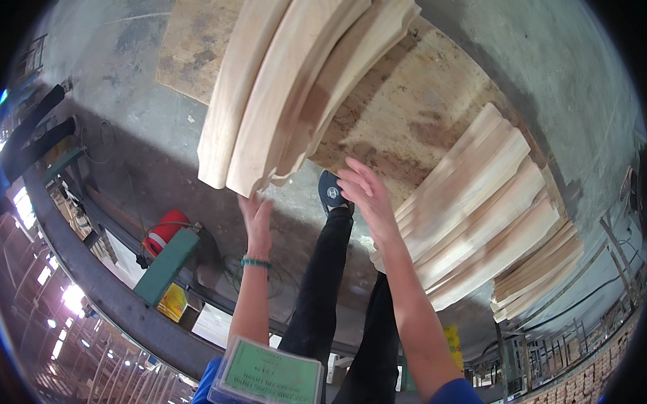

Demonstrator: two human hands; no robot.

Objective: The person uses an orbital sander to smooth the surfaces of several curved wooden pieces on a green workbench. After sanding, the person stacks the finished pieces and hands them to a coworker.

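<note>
Several pale, curved wooden mouldings (263,97) lie side by side in a stack at the upper middle, their near ends toward me. My left hand (256,217) is at the near end of this stack, fingers stretched upward and thumb apart. Its fingertips meet the wood's lower edge or pass under it, so contact is hard to judge. To the right, my right hand (368,195) is raised with its fingers spread and nothing in it. It is between the stack and a second group of wavy wooden mouldings (473,204) at the right.
A stained plywood sheet (433,84) lies beneath the wood on the grey floor. My shoe (333,193) is between the stacks. A metal beam (119,280) with a green block (167,266) and a red object (166,229) runs along the left. Another person's dark-clad legs (39,130) show far left.
</note>
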